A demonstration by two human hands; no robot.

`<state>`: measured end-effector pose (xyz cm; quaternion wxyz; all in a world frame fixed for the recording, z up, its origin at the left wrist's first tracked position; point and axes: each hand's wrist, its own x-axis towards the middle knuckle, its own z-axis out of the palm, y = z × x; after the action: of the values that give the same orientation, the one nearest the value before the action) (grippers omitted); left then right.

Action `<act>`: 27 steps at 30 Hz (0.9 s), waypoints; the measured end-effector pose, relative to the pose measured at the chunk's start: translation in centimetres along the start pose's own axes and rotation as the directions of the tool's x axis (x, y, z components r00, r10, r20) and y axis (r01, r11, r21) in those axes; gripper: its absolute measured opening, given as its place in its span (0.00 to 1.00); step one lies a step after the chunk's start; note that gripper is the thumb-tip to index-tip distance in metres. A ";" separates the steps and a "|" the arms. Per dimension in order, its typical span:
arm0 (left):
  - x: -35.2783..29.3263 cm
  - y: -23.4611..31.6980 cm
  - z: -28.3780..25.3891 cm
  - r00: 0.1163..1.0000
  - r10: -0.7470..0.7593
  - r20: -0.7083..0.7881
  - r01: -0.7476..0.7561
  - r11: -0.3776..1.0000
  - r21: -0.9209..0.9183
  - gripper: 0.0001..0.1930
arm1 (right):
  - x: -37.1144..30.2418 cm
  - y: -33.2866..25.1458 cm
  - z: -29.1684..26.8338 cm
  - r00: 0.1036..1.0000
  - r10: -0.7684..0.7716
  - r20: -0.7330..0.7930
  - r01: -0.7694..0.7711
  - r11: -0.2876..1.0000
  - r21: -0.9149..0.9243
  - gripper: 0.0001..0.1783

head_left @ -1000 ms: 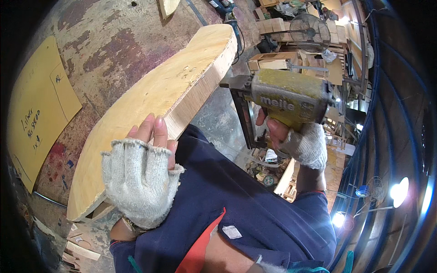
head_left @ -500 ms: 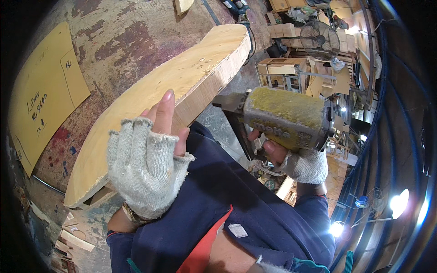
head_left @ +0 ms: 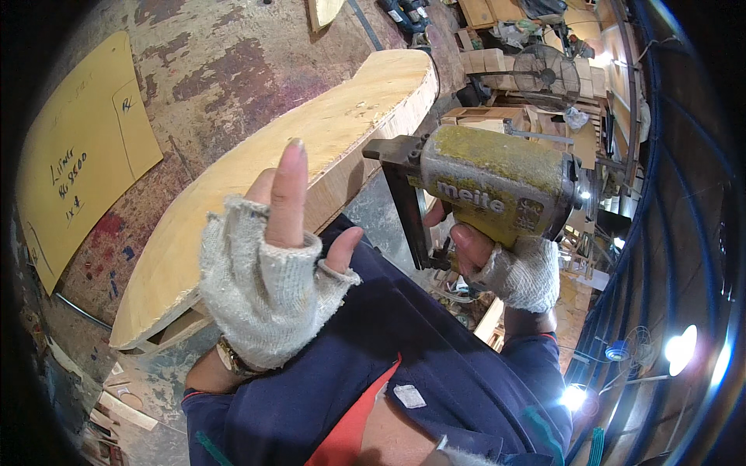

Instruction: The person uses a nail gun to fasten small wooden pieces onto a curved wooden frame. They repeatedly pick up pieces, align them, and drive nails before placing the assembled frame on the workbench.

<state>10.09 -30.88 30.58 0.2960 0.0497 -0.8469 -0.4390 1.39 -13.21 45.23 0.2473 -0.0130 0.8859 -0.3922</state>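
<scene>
A curved, hollow-edged plywood piece (head_left: 256, 167) lies across the worktable, thin boards making its sides. Over its near edge is my left hand (head_left: 268, 279) in a fingerless white knit glove, the index finger stretched up and the thumb spread away. The other fingers are partly hidden, and nothing shows in this hand. To the right, my right hand (head_left: 517, 272), gloved the same way, grips the handle of a worn yellow and grey pneumatic nail gun (head_left: 497, 182). The gun's dark nose points left, close to the plywood's side edge.
Left on the stained, paint-worn worktable (head_left: 210, 70) lies a yellow template sheet (head_left: 89, 155) with handwriting. Beyond the far end of the piece are a blue power tool (head_left: 404, 14) and a metal strip. Farther right stand a fan (head_left: 546, 70) and stacked wood.
My left hand has shifted right, its thumb spreading from the raised index finger. The nail gun has tilted a little, its nose rising in the picture. The plywood piece has barely shifted.
</scene>
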 end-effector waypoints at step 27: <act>-3.8 -3.2 -4.3 0.976 -0.218 -0.002 0.217 0.973 -0.079 0.33 | -3.2 -0.7 4.0 0.996 -0.041 -0.084 0.027 0.987 -0.160 0.22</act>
<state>14.92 -34.59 28.23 0.2523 0.1328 -0.8169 -0.5014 5.88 -15.79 44.79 0.1998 -0.0307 0.9240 -0.3247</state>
